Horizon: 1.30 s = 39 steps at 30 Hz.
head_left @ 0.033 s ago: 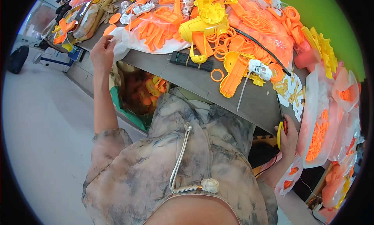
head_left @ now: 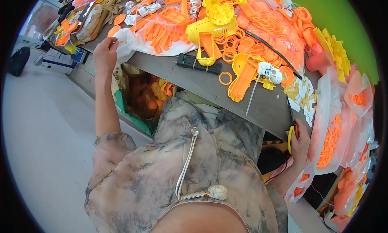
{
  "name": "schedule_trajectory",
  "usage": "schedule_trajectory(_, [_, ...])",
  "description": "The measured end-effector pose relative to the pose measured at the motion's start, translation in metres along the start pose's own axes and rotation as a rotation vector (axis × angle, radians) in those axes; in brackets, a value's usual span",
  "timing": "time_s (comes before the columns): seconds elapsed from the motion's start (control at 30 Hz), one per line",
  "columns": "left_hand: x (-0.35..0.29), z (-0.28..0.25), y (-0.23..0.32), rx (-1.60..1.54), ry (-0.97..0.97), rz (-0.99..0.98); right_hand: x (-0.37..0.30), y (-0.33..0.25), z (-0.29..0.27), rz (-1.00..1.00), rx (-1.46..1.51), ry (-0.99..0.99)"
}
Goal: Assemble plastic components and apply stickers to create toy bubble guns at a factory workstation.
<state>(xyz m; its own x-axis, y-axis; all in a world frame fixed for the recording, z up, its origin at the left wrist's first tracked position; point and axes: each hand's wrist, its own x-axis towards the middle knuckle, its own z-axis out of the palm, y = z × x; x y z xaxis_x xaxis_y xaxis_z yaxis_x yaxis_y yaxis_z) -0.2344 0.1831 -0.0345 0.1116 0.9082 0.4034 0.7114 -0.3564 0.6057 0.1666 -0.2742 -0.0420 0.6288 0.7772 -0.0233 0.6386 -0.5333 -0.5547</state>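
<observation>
My left hand [head_left: 106, 55] is raised at the table's left front, fingers drawn together beside an orange disc [head_left: 114, 31] and the edge of a white plastic bag [head_left: 127, 43]. What is between its fingertips, if anything, is hidden. At the right front edge, my right hand [head_left: 300, 144] is closed round a hand tool with yellow and red handles [head_left: 290, 138], its thin dark end pointing away from me. Ahead lie a yellow casing with an orange part [head_left: 242, 81], a white motor unit [head_left: 270, 72], an orange ring [head_left: 225, 78] and a dark block [head_left: 198, 62].
Orange parts [head_left: 161, 33] are heaped on the white bag. A yellow rounded housing [head_left: 214, 27] stands among orange rings and bags. White and gold pieces [head_left: 303, 93] lie at the right, beside bags of orange parts [head_left: 331, 140]. Below the table edge sits an open sack [head_left: 119, 89] with orange parts.
My left hand has shifted very slightly to the left. My right hand and the things on the table look the same.
</observation>
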Motion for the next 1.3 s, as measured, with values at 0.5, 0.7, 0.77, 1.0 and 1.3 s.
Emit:
schedule_trajectory(0.5, [-0.038,0.026,0.082,-0.026,-0.033,0.550,0.023,-0.093,0.057,-0.326,-0.143,0.225])
schedule_trajectory(0.7, [-0.118,0.074,0.206,-0.539,-0.642,1.033,0.022,-0.107,0.103,-0.328,-0.157,0.160])
schedule_trajectory(0.77, [-0.134,0.095,0.220,-0.579,-0.689,1.076,0.024,-0.105,0.099,-0.325,-0.094,0.160])
schedule_trajectory(1.0, [-0.154,0.152,0.239,-0.729,-0.741,1.151,0.038,-0.087,0.059,-0.312,0.327,0.178])
schedule_trajectory(1.3, [-0.154,0.160,0.245,-0.878,-0.802,0.918,0.063,-0.089,0.024,-0.054,0.721,-0.074])
